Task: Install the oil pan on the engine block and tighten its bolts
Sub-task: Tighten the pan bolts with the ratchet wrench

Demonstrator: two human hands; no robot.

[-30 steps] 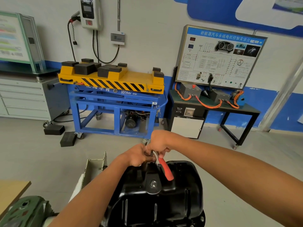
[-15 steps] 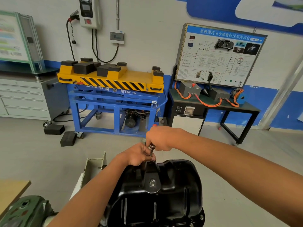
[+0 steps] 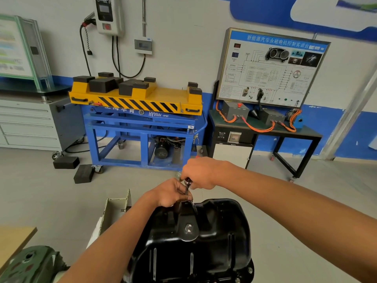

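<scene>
The black oil pan [image 3: 212, 237] lies bottom-up low in the centre of the head view, with bolt heads showing along its right flange. At its far edge stands a ratchet wrench [image 3: 187, 185]; only the metal head and thin shaft show. My right hand [image 3: 201, 173] grips the wrench handle, which is hidden inside the fist. My left hand [image 3: 172, 193] curls around the shaft just below, at the pan's far rim. The engine block under the pan is hidden.
A green metal part [image 3: 30, 264] and a wooden tabletop corner [image 3: 12, 240] sit at bottom left. A pale bracket [image 3: 116, 207] stands left of the pan. Beyond are a blue and yellow lift cart [image 3: 138, 123], black blocks on the floor [image 3: 83, 173] and a training bench [image 3: 265, 127].
My right hand has swung the wrench handle from toward me to away from me; the red grip that showed over the pan is now hidden. My left hand stays at the shaft.
</scene>
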